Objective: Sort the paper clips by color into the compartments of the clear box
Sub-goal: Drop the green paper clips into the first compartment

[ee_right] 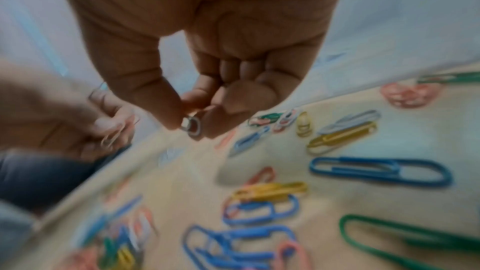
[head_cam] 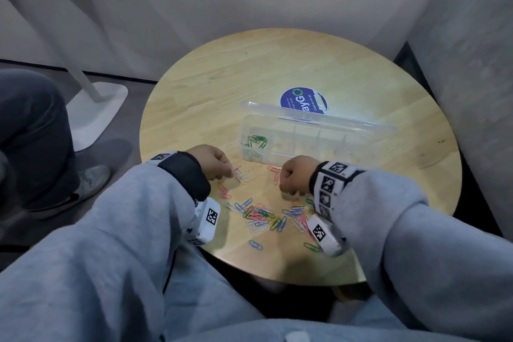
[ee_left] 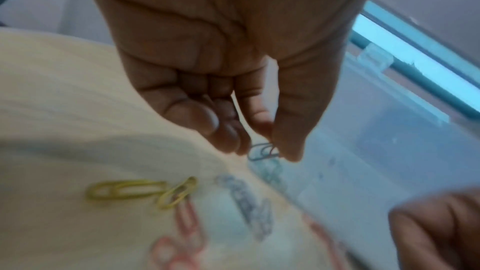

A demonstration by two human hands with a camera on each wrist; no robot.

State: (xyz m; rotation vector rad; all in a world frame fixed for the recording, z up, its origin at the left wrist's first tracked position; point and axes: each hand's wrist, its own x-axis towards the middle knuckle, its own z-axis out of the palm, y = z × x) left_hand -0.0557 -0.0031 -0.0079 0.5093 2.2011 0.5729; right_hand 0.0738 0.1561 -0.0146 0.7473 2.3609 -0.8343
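Observation:
The clear box lies open mid-table, with green clips in its leftmost compartment. A mixed pile of colored paper clips lies in front of it. My left hand pinches a few pale clips between thumb and fingers, just above white clips on the table. My right hand, fingers curled, pinches one white clip at its fingertips, near the box's front wall. In the right wrist view, blue, green and yellow clips lie below that hand.
The round wooden table stands against grey walls at the back and right. A blue round sticker lies behind the box's raised lid. Another person's leg and shoe are on the floor at left, beside a white stand base.

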